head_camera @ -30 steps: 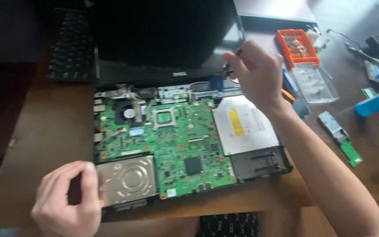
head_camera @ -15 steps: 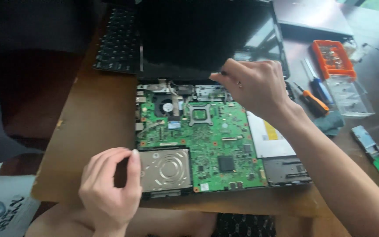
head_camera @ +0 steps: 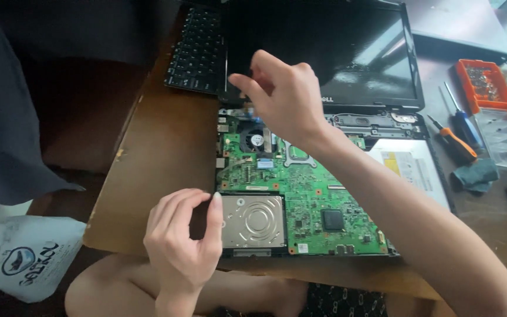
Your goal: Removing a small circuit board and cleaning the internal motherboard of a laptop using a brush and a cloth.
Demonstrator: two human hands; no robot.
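Note:
An opened laptop lies on a brown table (head_camera: 165, 176), its green motherboard (head_camera: 312, 199) bare, with a small fan (head_camera: 256, 140) at top left. A silver hard drive (head_camera: 253, 221) sits at the board's lower left. My left hand (head_camera: 183, 240) rests at the drive's left edge, thumb and fingers curled, touching its corner. My right hand (head_camera: 283, 97) hovers over the top left of the board near the dark screen (head_camera: 347, 53), fingers pinched together; I cannot tell if anything small is between them.
A detached black keyboard (head_camera: 198, 53) lies behind. At right are an orange screw box (head_camera: 485, 85), two screwdrivers (head_camera: 459, 132), a clear tray (head_camera: 506, 141), a grey cloth (head_camera: 476, 175) and the silver optical drive (head_camera: 412, 164). A white bag (head_camera: 24, 255) hangs at lower left.
My right hand has moved left from the hinge area toward the board's top left corner. The camera has shifted left. My left hand stays at the hard drive.

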